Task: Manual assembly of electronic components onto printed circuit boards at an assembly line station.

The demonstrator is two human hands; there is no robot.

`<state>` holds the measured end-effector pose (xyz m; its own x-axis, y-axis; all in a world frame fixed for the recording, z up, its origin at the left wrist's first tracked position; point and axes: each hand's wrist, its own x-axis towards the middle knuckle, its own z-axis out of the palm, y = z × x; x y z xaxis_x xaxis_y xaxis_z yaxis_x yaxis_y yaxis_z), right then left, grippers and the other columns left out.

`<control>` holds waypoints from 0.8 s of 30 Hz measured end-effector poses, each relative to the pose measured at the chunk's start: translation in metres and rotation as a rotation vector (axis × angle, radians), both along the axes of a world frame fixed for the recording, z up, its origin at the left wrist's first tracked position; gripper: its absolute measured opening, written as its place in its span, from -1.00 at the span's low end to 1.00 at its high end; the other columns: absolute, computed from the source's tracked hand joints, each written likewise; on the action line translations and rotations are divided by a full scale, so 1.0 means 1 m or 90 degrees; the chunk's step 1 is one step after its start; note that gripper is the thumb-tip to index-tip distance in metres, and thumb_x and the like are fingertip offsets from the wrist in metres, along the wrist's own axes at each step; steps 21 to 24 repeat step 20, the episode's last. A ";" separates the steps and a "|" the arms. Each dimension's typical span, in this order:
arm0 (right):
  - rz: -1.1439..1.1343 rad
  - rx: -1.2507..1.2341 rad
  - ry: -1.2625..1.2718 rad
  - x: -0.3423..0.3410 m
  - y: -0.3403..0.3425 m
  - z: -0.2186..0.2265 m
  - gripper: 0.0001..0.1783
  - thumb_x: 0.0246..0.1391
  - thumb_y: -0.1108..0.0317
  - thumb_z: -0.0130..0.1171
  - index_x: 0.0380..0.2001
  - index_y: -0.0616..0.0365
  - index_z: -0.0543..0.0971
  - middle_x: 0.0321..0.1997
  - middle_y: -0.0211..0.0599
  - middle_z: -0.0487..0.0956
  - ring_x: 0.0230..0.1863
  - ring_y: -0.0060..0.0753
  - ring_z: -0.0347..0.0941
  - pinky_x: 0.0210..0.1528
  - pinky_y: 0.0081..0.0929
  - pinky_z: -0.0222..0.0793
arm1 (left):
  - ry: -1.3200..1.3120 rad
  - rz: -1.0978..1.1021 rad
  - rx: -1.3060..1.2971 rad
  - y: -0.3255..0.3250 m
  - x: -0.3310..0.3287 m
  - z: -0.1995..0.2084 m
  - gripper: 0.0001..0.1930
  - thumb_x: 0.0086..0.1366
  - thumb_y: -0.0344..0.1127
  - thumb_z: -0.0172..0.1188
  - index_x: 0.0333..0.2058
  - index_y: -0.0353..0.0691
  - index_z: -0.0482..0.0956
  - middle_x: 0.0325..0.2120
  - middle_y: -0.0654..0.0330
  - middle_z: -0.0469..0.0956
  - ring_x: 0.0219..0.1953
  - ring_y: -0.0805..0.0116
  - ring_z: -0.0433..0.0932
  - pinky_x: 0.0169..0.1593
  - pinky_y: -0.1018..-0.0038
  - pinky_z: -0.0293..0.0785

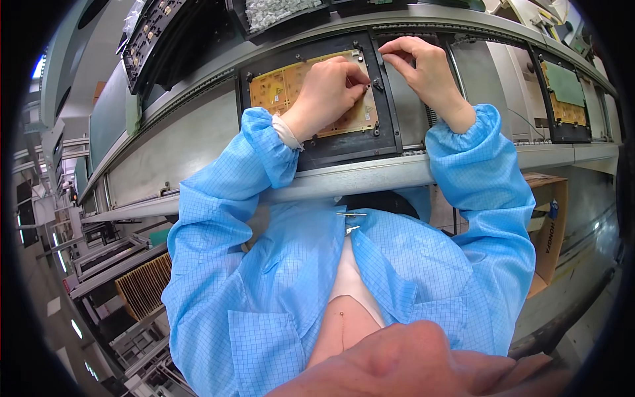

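A yellow-brown circuit board panel lies in a black frame on the conveyor in front of me. Over the board's right part is my left hand, thumb and fingertips pinched together close to its right edge. Whatever those fingertips hold, if anything, is too small to make out. My right hand hovers just right of the frame's right side, its thumb and index finger nearly meeting in a pinch. A tiny item may sit between them, but I cannot tell what. Small black knobs stand around the board's edge.
Beyond the conveyor rail stands a bin of small white parts, with a dark parts tray to its left. Another black fixture with a green-covered board sits farther right. A cardboard box is below the rail.
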<state>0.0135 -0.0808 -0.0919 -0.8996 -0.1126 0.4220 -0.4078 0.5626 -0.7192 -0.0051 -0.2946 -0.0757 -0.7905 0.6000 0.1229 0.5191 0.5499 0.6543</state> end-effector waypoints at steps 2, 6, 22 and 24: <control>0.002 -0.003 -0.006 0.000 -0.001 0.000 -0.83 0.10 0.43 0.27 -0.23 0.22 0.66 -0.28 -0.23 0.65 -0.36 -0.43 0.55 -0.27 -0.53 0.48 | 0.009 -0.006 -0.008 -0.002 -0.001 0.001 -0.87 0.06 -0.40 0.30 -0.37 -0.22 0.72 -0.40 0.08 0.61 -0.31 0.14 0.63 -0.16 0.31 0.56; 0.004 0.004 -0.007 0.000 -0.002 0.000 -0.83 0.09 0.43 0.28 -0.23 0.22 0.66 -0.29 -0.23 0.65 -0.36 -0.43 0.56 -0.27 -0.53 0.49 | -0.014 0.000 -0.022 -0.002 -0.001 0.005 -0.87 0.06 -0.40 0.30 -0.38 -0.21 0.72 -0.41 0.09 0.61 -0.30 0.13 0.63 -0.16 0.31 0.56; 0.012 -0.034 -0.061 0.002 0.000 -0.002 -0.83 0.10 0.42 0.29 -0.22 0.20 0.68 -0.26 -0.25 0.68 -0.31 -0.44 0.60 -0.22 -0.54 0.51 | 0.120 -0.038 -0.045 0.000 0.006 0.003 -0.89 0.10 -0.41 0.28 -0.37 -0.21 0.58 -0.37 0.10 0.59 -0.27 0.06 0.60 -0.16 0.22 0.53; 0.012 -0.034 -0.061 0.002 0.000 -0.002 -0.83 0.10 0.42 0.29 -0.22 0.20 0.68 -0.26 -0.25 0.68 -0.31 -0.44 0.60 -0.22 -0.54 0.51 | 0.120 -0.038 -0.045 0.000 0.006 0.003 -0.89 0.10 -0.41 0.28 -0.37 -0.21 0.58 -0.37 0.10 0.59 -0.27 0.06 0.60 -0.16 0.22 0.53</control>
